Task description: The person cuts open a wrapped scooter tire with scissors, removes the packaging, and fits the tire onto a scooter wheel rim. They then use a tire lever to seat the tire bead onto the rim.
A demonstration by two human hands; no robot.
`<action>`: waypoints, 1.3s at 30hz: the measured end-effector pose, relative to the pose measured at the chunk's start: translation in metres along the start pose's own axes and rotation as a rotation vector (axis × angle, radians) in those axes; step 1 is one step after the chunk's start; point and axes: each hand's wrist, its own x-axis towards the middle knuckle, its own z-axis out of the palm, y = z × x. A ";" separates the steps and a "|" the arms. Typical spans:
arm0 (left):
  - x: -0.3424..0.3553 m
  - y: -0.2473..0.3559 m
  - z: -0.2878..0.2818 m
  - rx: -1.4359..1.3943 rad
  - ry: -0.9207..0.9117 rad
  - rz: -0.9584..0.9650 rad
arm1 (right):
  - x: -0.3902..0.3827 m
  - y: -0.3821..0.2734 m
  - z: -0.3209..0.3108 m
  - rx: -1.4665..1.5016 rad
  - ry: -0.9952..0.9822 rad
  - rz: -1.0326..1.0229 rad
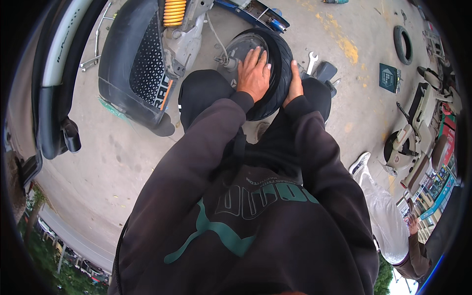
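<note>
Between my knees is a scooter wheel with a black tyre (284, 51) around a dusty grey hub (239, 47). A thin cable (215, 33) runs from the hub's axle up toward the scooter. My left hand (254, 76) lies on the hub face and inner rim, fingers stretched and slightly spread. Against the tyre's right-hand tread rests my right hand (294, 84), fingers out straight and partly hidden from view. Just right of it, an open-ended wrench (312, 62) lies on the ground beside a dark grey plastic part (324, 72).
Left stands a scooter's dark body panel (118, 64) with a yellow spring (174, 12). A blue-and-black part (258, 14) lies beyond the wheel. To the right are a loose tyre (402, 45), a dark green box (388, 77), a parked scooter (410, 130) and a person in light trousers (386, 216).
</note>
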 end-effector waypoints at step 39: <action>-0.020 -0.022 -0.037 -0.126 0.183 0.034 | 0.009 0.009 0.013 -0.198 -0.155 -0.005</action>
